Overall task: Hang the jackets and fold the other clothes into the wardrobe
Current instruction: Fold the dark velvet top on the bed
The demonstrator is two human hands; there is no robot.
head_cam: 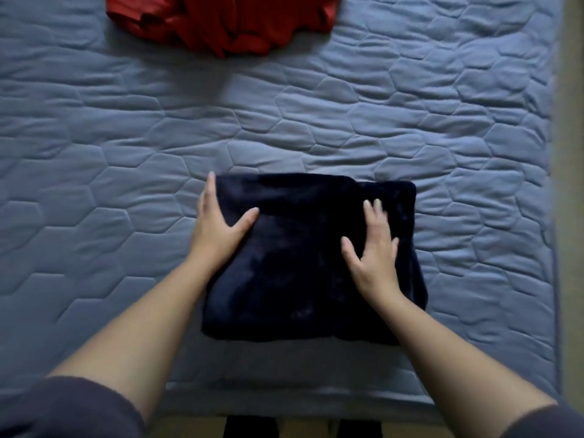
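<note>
— What is the person wearing?
— A dark grey top of soft, matt cloth. Only the left sleeve [63, 409] and right sleeve [550, 422] show.
— Where do they end?
— Near the elbow. Beyond them the left forearm [151, 327] and right forearm [442, 339] are bare, as are the left hand [218, 226] and right hand [376, 257].
— Anything lower?
— Two dark shapes [249, 429] at the bottom edge, perhaps trouser legs; too dim to tell

Looking down on a bed [316, 121] under a blue-grey quilted cover, honeycomb stitching, lightly rumpled all over. Down near the front edge, lying flat in a neat rectangle: a folded dark navy garment [309, 273]. Up at the far side, well apart, crumpled and cut off by the frame: a red garment [221, 23].
</note>
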